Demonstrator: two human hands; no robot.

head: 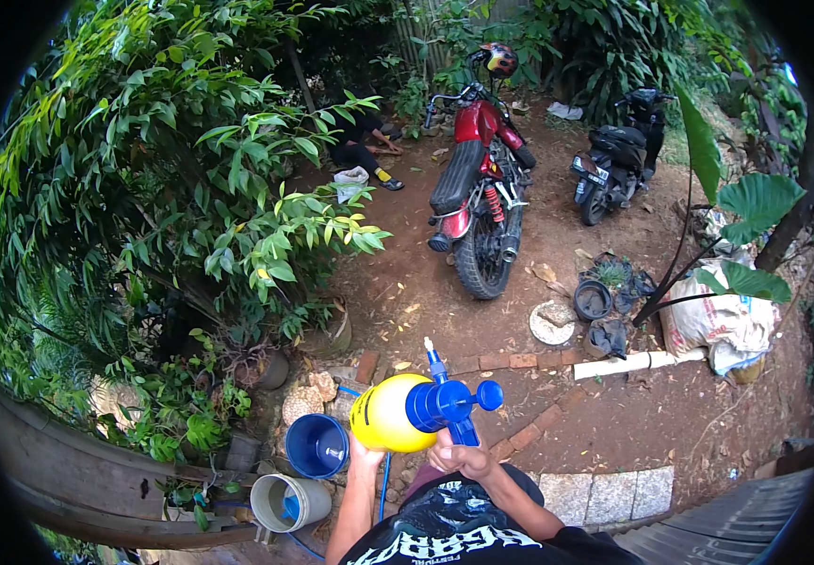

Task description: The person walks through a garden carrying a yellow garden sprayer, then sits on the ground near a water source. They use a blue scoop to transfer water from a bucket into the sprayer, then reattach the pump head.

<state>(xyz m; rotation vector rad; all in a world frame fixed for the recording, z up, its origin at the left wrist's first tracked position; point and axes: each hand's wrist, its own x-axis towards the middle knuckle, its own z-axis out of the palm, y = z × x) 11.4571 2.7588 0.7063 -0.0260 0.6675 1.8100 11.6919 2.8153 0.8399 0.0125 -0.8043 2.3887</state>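
Note:
A yellow pressure sprayer bottle (387, 415) with a blue pump head (437, 405) is held tilted in front of my body. Its blue nozzle (435, 359) with a pale tip points away from me, and the round pump knob (490, 395) sticks out to the right. My right hand (460, 455) is closed around the blue handle. From below, my left hand (367, 452) supports the yellow tank; its fingers are mostly hidden behind it. A blue bucket (316, 445) and a whitish bucket (271, 498) with a blue object inside stand left of my left arm.
A blue hose (384, 487) runs on the ground beside me. Brick edging (520, 361) and stone slabs (610, 494) border the soil. Ahead stand a red motorcycle (478, 176) and a black scooter (622, 155). A person (357, 145) sits partly behind leafy branches (237, 169). Sacks (718, 311) lie right.

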